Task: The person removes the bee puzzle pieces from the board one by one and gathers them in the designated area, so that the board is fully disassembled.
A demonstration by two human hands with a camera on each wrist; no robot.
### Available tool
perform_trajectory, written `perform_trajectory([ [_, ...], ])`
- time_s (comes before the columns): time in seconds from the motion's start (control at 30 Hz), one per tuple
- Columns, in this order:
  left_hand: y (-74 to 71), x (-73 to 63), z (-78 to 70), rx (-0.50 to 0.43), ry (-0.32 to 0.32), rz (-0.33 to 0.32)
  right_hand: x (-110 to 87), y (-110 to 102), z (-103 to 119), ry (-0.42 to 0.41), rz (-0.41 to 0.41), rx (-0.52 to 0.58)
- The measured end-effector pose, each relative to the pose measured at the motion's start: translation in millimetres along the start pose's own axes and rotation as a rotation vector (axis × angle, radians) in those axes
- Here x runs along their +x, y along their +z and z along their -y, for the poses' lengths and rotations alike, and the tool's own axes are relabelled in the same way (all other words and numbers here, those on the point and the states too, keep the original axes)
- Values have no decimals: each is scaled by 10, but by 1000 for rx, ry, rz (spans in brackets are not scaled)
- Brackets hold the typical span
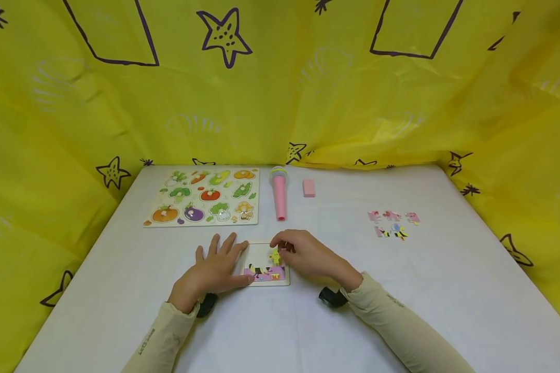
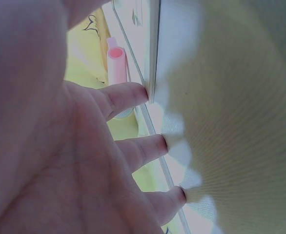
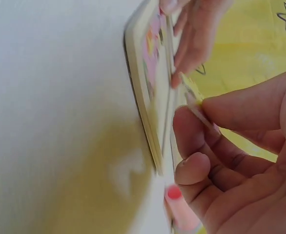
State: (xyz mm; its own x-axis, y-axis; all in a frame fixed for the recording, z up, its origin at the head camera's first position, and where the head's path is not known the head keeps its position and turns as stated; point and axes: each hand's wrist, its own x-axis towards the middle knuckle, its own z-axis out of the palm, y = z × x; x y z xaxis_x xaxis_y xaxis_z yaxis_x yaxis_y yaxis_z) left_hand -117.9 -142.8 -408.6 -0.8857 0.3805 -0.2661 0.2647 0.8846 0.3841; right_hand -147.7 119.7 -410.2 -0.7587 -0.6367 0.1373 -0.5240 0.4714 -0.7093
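Your left hand [image 1: 217, 267] lies along the left side of the puzzle tray [image 1: 256, 255], fingers spread and fairly straight, the thumb resting on the tray's near left corner and the index fingertip at its far left corner. Your right hand [image 1: 308, 254] is at the tray's right side, thumb and fingers pinching a yellow puzzle piece [image 1: 275, 257], tilted, over the tray's right half. A pink strip of pieces [image 1: 268, 274] with a bee fills the tray's near edge. To the tray's right and slightly beyond it lie loose puzzle pieces [image 1: 392, 215]. Beyond the tray are a pink microphone [image 1: 279, 199] and, further right, a pink block [image 1: 309, 188]; beyond it to the left lies a vegetable board [image 1: 226, 196].
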Motion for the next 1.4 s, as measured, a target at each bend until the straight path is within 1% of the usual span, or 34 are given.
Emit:
perform_trajectory([
  [0.07,5,0,5,-4,3,-1,-37,-47,-24,18,-27,-2],
  [0.27,4,-15,3,-16,2,6,-168,-214,-143,13,-96,5],
  [0.33,2,-19,1,-22,4,3,-214,-279,-178,23,-114,12],
  [0.7,5,-27,1,-23,15,-4,-480,-656,-368,158,-177,46],
  [0.87,-15,-42,-14,-27,20,6,-619,-792,-444,196,-208,54],
  [1.07,-7,-39,3,-38,26,16,-785,-922,-526,222,-244,21],
  [1.3,8,-11,29,-30,20,21,-983,-1101,-625,300,-292,-12],
  [1.4,6,-3,27,-27,23,20,-1065,-1184,-661,310,-316,-30],
])
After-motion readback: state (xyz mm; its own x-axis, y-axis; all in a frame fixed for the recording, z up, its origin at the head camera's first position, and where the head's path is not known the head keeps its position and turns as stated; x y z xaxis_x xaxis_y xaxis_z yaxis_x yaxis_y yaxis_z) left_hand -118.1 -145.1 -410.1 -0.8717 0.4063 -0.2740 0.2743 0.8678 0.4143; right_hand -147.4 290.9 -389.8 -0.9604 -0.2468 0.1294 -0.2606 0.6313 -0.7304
